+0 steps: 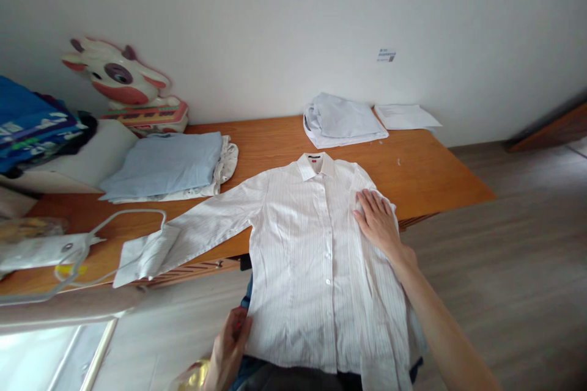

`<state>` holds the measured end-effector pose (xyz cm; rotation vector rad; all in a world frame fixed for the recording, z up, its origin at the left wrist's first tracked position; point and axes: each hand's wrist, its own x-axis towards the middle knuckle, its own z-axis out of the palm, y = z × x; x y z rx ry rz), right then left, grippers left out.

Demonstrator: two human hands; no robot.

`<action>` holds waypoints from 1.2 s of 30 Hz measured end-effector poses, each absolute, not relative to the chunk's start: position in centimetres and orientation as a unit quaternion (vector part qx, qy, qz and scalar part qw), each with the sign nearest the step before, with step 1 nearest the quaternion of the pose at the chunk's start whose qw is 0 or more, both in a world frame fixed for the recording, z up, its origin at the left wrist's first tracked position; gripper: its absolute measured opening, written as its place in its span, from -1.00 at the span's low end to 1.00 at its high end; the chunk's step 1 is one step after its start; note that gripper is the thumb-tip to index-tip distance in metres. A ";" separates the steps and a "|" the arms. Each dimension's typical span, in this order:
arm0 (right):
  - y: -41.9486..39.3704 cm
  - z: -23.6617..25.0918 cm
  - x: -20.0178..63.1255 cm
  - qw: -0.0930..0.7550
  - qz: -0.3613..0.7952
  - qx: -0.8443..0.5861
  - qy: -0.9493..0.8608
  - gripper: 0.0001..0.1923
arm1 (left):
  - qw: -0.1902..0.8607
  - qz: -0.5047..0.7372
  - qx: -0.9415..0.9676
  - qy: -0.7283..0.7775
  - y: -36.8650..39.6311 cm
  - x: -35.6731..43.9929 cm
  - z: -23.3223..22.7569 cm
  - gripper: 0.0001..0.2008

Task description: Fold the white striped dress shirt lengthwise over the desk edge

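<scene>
A white striped shirt (316, 256) lies buttoned, face up, over the near edge of a wooden table (426, 171), right hand (378, 220) pressing flat with fingers spread, left hand (229, 345) pinching the hem, best kept taut.

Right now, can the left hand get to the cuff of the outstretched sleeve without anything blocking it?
Probably yes. The left hand grips the white shirt at its lower hem, and the cuff hangs over the table edge with open floor between. Only the grey cord lies beside it.
</scene>
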<state>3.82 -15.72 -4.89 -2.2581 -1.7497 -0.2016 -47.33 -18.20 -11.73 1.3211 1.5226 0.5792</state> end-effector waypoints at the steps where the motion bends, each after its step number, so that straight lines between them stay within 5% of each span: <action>1: -15.8 -4.9 4.0 0.143 -0.069 -0.777 -0.609 -0.32 | 0.508 0.249 0.534 0.629 -17.7 -47.6 -11.6 -0.40; 12: -16.6 -2.3 0.0 0.262 -0.050 -0.735 -0.623 -0.32 | 0.557 0.474 0.350 0.585 -6.4 -50.4 -3.9 -0.50; 19: -19.9 -0.7 -11.4 0.420 0.117 -0.654 -0.619 -0.37 | 0.527 0.556 0.143 0.627 -1.8 -56.4 -4.1 -0.53; 25: -22.2 -2.7 -18.3 0.487 0.299 -0.609 -0.550 -0.52 | 0.432 0.578 0.224 0.655 -0.5 -57.9 -3.2 -0.62; 31: -23.6 -3.4 -23.8 0.540 0.412 -0.575 -0.457 -0.71 | 0.378 0.608 0.356 0.601 -6.0 -49.7 -3.9 -0.72; 36: -23.4 -3.0 -24.5 0.616 0.495 -0.522 -0.321 -0.44 | 0.402 0.391 0.742 0.367 -13.8 -41.5 -1.4 -0.92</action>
